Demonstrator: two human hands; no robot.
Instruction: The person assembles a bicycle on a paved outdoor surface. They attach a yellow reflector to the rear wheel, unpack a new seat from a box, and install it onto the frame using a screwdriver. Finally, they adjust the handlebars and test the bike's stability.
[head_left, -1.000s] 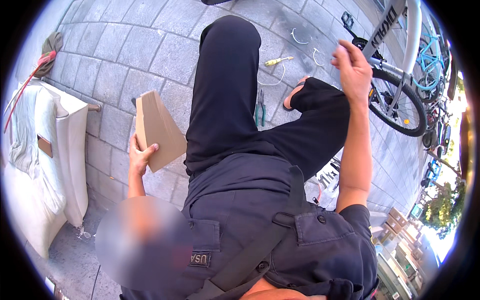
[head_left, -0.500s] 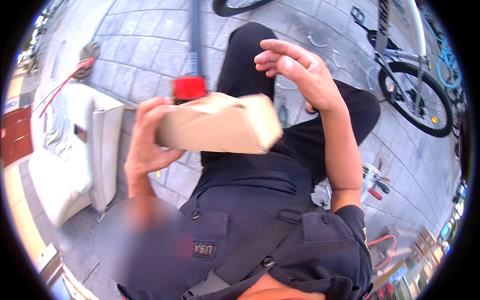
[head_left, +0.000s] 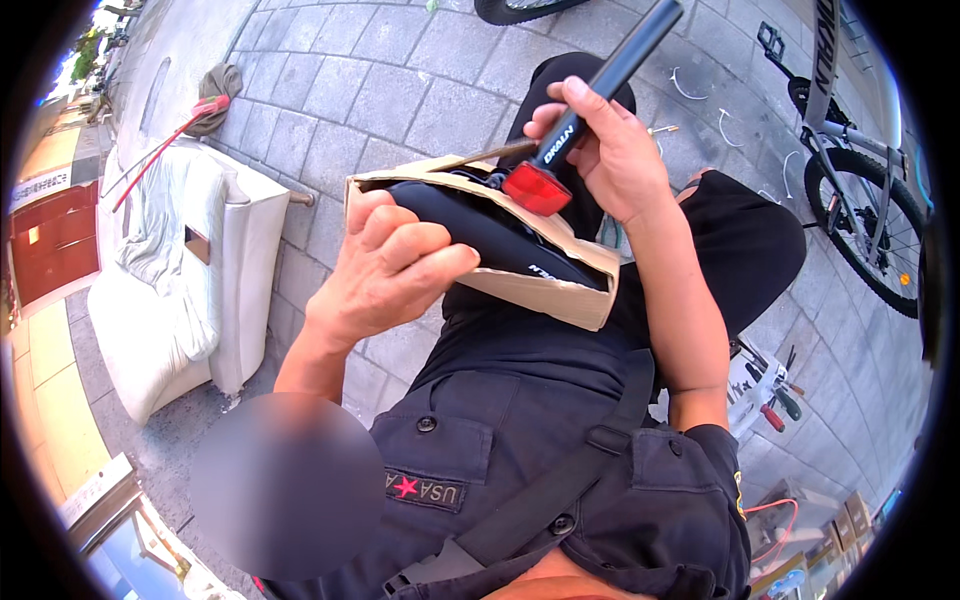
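Tube (head_left: 618,68), slanted forward-right from the box (head_left: 540,298), was gripped by the right hand (head_left: 622,158), the box by the left hand (head_left: 383,268)!

one open carton (head_left: 530,296), one saddle (head_left: 490,230), one seatpost (head_left: 625,64), one red reflector (head_left: 540,189)

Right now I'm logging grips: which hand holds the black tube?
The right hand grips the black tube; the left hand holds the open cardboard box instead.

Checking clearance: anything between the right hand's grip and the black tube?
Nothing visible: the right hand's grip is directly on the black tube. The red reflector sits at the tube's lower end, not between.
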